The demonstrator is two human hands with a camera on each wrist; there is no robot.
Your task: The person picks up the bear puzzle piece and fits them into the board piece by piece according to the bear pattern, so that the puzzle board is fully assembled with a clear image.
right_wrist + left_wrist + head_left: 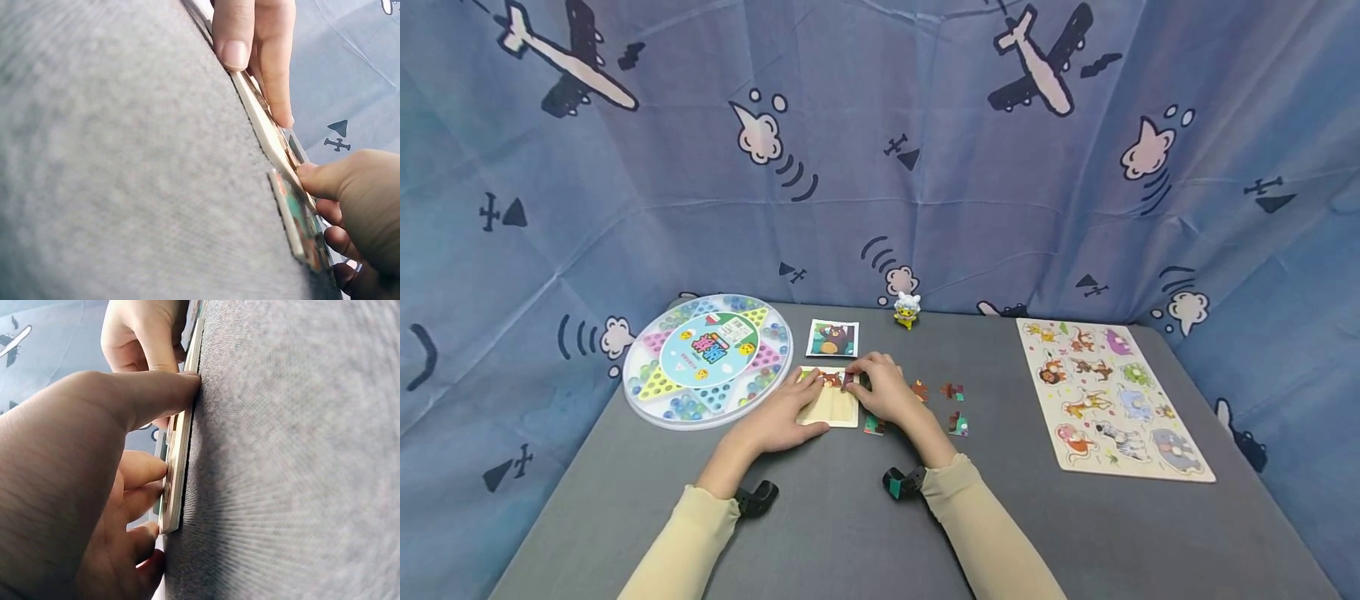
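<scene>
Ctr of frame: small wooden tray [835, 410] on the grey tabletop [831, 533], fitted pcs [830, 379] along its upper strip, bare wood below. L hand [781, 414] lies over the tray's left side, grasping nothing: thumb against the near edge, fingertips down on top, prob. as a brace. R hand [887, 392] pinches a dark purple-ish pc [848, 380] btwn thumb & index at the tray's upper-right corner; can't tell if it's fully seated.

Risks: if the pc goes in skewed, its tab could ride up on its neighbour b/c the hand hides the joint. Pressing hard there might pop adjacent pcs loose. If L thumb eases off, tray could skid on the cloth. Four loose pcs [958, 423] lie right of ctr; the one tucked just below R hand, near the tray's lower-right corner, could get knocked by the palm or wrist. Picture card [833, 339], directly above the tray, might get nudged if fingers overshoot. Round game board [658, 408], left of ctr, sits near L forearm, so a wide elbow swing could bump it.
</scene>
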